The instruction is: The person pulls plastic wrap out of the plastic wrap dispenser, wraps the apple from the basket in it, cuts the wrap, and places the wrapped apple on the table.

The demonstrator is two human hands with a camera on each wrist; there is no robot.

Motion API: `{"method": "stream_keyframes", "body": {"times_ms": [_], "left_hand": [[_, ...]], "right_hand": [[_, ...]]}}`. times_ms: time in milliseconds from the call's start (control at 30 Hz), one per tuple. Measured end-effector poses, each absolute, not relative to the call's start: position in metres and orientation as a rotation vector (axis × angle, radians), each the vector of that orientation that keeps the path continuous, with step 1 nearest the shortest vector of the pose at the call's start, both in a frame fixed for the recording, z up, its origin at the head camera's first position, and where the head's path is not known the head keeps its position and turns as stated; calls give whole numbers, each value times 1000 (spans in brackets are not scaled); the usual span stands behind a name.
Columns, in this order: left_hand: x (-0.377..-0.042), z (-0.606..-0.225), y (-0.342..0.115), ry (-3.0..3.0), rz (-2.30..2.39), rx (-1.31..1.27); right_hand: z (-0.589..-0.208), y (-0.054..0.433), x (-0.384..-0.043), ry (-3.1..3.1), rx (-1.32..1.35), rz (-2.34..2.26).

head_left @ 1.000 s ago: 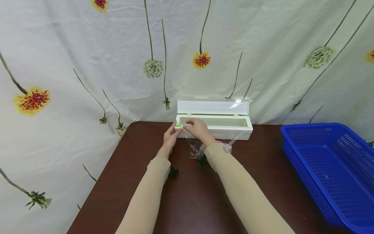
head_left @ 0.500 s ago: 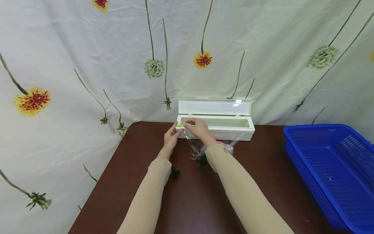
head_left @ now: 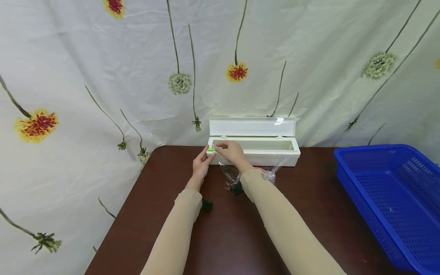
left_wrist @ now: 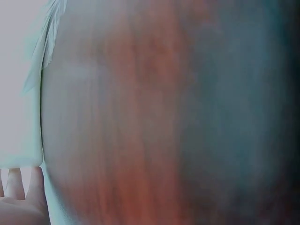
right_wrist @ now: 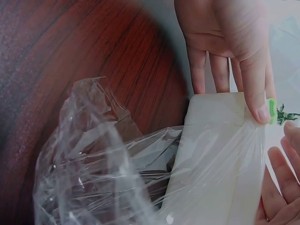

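Hardly shifted, slightly spread left fingers [right_wrist: 219, 72] grip the white box [head_left: 264, 158].

The box [head_left: 262, 159] and its lid [head_left: 252, 126] are white, with a bright lime-green tab [head_left: 210, 149] on one end, and the plastic film [right_wrist: 93, 164] is colourless and see-through. Both sleeves [head_left: 288, 221] are plain beige, the surface [head_left: 233, 236] reddish brown with darker grain streaks, and the slotted basket [head_left: 372, 148] deep blue. Behind, the whitish cloth [head_left: 137, 49] carries a print of red-and-yellow flowers [head_left: 237, 71], pale green puffballs [head_left: 180, 83] and dark green stems [head_left: 173, 36]
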State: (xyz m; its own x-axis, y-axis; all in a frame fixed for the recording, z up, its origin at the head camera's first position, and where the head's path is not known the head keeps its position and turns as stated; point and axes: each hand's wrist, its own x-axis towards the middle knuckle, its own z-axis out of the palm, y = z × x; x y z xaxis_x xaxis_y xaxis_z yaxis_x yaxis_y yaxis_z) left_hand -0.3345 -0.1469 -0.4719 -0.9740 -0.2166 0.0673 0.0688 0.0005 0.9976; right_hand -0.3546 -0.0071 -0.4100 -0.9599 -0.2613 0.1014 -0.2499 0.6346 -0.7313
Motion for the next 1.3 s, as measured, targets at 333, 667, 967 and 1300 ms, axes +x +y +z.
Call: {"method": "stream_keyframes", "body": {"times_ms": [333,667,967,1300], "left_hand": [[-335,-476,-146,-2034,-2088,153],[-336,-478,-145,-2035,-2081,142],[-336,-477,-144,-2011,-2094,114],[-334,-476,-149,-2031,-2119,108]], "right_hand": [[-414,-8,-358,2823,-478,-1249],[-414,-8,-357,2806,-493,-1243],[-414,-12,-360,2788,-502,-1255],[-415,-17,-361,2774,-499,-1265]]}}
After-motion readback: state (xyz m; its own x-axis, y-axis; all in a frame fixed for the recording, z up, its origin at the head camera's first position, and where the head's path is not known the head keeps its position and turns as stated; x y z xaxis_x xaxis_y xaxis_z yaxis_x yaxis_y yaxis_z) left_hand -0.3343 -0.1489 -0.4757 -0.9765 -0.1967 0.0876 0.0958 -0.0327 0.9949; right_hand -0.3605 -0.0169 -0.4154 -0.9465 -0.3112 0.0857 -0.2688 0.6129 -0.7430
